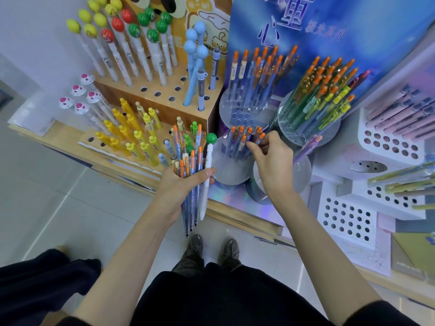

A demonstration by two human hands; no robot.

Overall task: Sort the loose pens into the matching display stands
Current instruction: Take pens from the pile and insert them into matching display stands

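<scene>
My left hand (181, 184) grips a bundle of loose pens (189, 158), mostly blue with orange caps, plus a white pen with a green ball top (208, 158). My right hand (270, 158) reaches over a round clear stand (227, 170) and pinches an orange-capped blue pen (242, 143) standing among others of the same kind. Two taller round stands behind hold more orange-capped pens (256, 76) and mixed green and yellow ones (322, 95).
A stepped wooden stand (164, 90) at left holds ball-topped white pens, blue pens and yellow pens. White perforated stands (386, 142) with pink pens sit at right. A low empty round stand (303, 172) is beside my right hand. My feet stand on the tiled floor below.
</scene>
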